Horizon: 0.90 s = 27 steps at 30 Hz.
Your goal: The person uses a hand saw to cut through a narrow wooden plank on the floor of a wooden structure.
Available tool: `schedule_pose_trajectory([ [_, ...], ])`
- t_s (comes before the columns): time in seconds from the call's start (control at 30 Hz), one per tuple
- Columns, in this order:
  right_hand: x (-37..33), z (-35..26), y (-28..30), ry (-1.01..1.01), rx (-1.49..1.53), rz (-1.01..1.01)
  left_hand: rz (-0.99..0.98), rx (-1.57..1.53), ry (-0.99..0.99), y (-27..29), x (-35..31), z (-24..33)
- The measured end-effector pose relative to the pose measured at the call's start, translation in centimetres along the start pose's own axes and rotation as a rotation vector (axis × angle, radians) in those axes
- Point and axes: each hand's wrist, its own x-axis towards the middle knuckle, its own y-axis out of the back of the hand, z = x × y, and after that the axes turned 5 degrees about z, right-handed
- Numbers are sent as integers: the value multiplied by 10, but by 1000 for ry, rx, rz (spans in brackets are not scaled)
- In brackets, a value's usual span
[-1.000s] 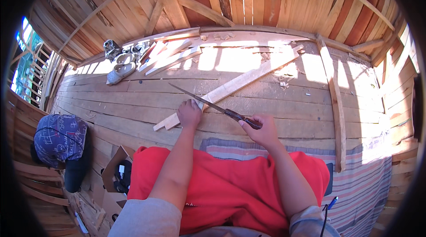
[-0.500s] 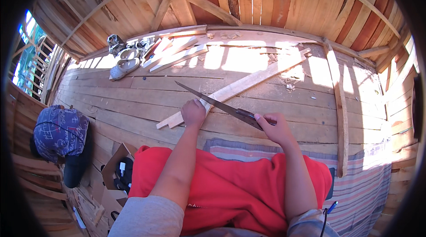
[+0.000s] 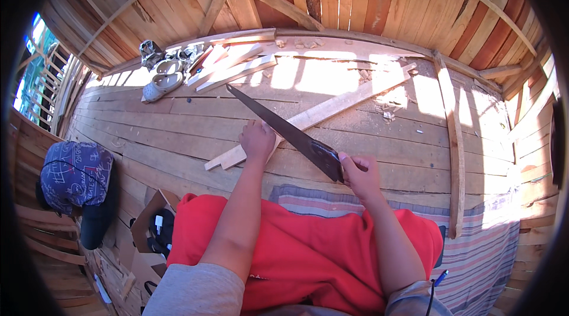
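Observation:
A handsaw point(image 3: 278, 126) with a dark blade and black handle slants across the middle of the view, its tip toward the far left. My right hand point(image 3: 361, 175) is closed around the handle end. Beneath the blade lies a long pale wooden plank point(image 3: 332, 108), running from near left to far right on the floor. My left hand point(image 3: 258, 139) is on the plank toward its near end, fingers curled down over the wood beside the blade. The blade hides part of the plank, and my left fingertips are partly out of sight.
Red cloth point(image 3: 320, 245) covers my lap, with a striped mat point(image 3: 480, 257) at right. Sandals point(image 3: 161, 86) and wood offcuts point(image 3: 237, 73) lie at the far left. A beam point(image 3: 451, 144) crosses the floor at right. A cap point(image 3: 77, 174) and an open cardboard box point(image 3: 142, 221) are at left.
The saw has rolled so its broad face shows more, and its tip has shifted up and left. My right hand has turned and dropped slightly; my left hand has moved a little farther forward.

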Motion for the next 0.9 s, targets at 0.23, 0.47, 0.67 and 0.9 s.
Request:
schedule_pose_trajectory([
  [0.23,5,8,-7,-37,10,151,14,106,-81,7,-49,19],
  [0.47,9,-2,9,-13,1,261,-143,169,-72,35,-15,21],
  [0.67,12,2,13,37,83,228,-266,29,-232,26,2,-2],
  [0.9,1,2,-18,-81,128,115,-277,71,-161,21,1,2],
])
